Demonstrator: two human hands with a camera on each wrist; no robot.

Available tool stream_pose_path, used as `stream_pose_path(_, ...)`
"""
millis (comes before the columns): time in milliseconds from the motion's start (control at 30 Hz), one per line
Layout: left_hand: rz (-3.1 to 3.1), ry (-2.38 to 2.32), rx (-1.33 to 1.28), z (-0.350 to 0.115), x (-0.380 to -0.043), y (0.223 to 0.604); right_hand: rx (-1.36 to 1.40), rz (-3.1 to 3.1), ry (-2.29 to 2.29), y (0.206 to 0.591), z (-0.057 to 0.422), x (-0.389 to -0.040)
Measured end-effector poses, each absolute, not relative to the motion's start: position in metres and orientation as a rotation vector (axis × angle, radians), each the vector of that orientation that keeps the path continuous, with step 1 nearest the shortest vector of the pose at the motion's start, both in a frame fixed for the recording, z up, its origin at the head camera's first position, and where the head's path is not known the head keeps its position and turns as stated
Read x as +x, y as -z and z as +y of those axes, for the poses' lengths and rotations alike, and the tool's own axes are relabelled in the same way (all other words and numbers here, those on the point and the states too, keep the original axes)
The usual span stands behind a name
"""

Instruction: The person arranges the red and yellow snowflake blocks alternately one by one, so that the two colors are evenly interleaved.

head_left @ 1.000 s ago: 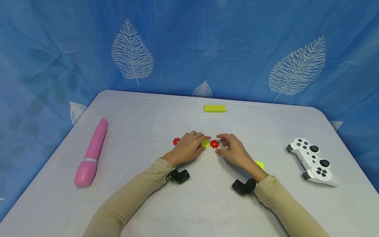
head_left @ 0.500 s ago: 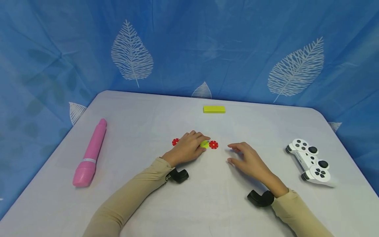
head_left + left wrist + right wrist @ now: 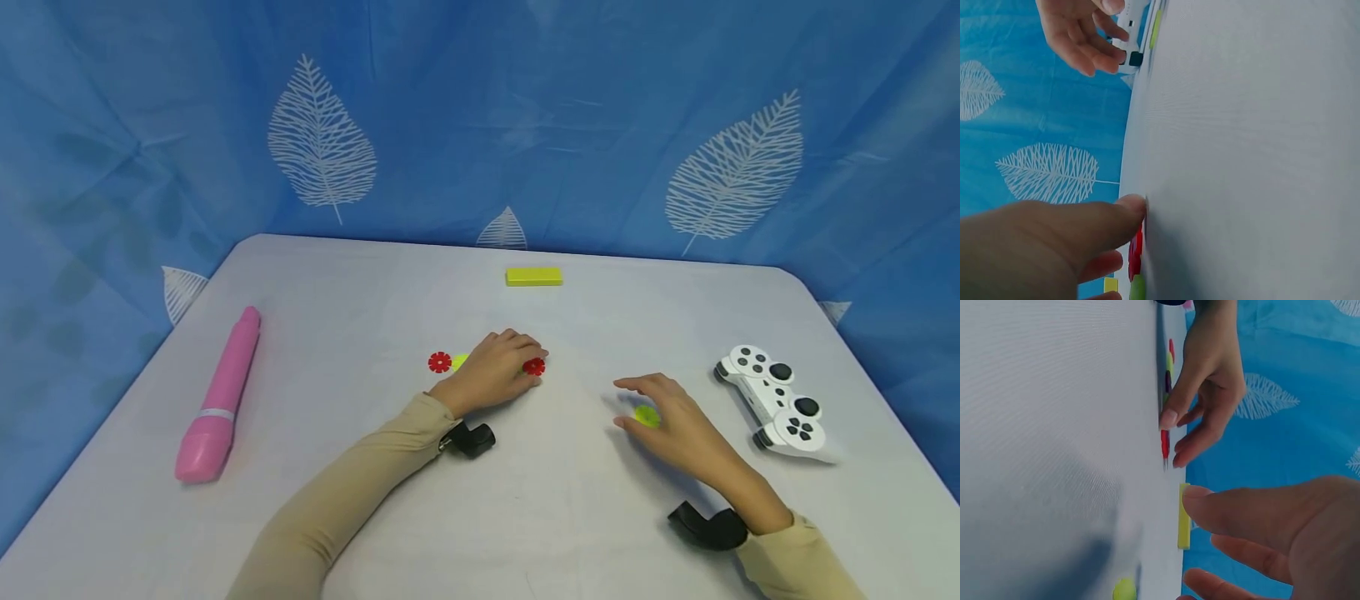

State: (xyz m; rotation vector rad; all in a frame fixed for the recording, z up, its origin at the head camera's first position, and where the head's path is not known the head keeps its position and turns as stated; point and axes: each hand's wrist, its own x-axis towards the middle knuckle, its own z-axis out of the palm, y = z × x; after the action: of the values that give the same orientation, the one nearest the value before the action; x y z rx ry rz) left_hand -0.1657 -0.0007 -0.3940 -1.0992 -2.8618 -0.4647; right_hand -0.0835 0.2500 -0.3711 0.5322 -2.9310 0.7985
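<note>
My left hand [image 3: 495, 373] is low over a row of small flower-shaped discs, its thumb and forefinger spread on either side of a red disc [image 3: 534, 367] at the row's right end. Another red disc [image 3: 440, 362] and a yellow-green one [image 3: 461, 362] show left of the hand, whose palm hides the row's middle. A dark disc [image 3: 1168, 381] in that row shows in the right wrist view. My right hand [image 3: 678, 425] hovers with thumb and fingers apart around a loose yellow-green disc [image 3: 647, 417], not gripping it.
A yellow block [image 3: 534, 277] lies at the back of the white table [image 3: 360, 292]. A pink microphone-shaped object [image 3: 221, 392] lies at the left, a white game controller [image 3: 776, 404] at the right. A blue leaf-patterned cloth [image 3: 585, 125] hangs behind.
My right hand has drawn back to the right, from beside the red disc to the loose yellow-green one. My left hand has shifted right along the row, uncovering discs at its left.
</note>
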Motion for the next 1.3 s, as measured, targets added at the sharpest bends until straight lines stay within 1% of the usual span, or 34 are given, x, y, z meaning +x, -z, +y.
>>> stream_pose_path(533, -2.840, 0.530, -1.133, -0.002, -0.165, 0.396, 0.459, -2.934, -0.756, 0.379, 0.272, -0.076)
stream_pose_path(967, -2.766, 0.583, -1.164, -0.003, -0.166, 0.400, 0.256, -3.055, -0.758, 0.385, 0.277, -0.076)
stream_pose_path(1300, -2.798, 0.517, -1.160, -0.002, -0.162, 0.398, 0.257, -3.068, -0.810, 0.389, 0.276, -0.075)
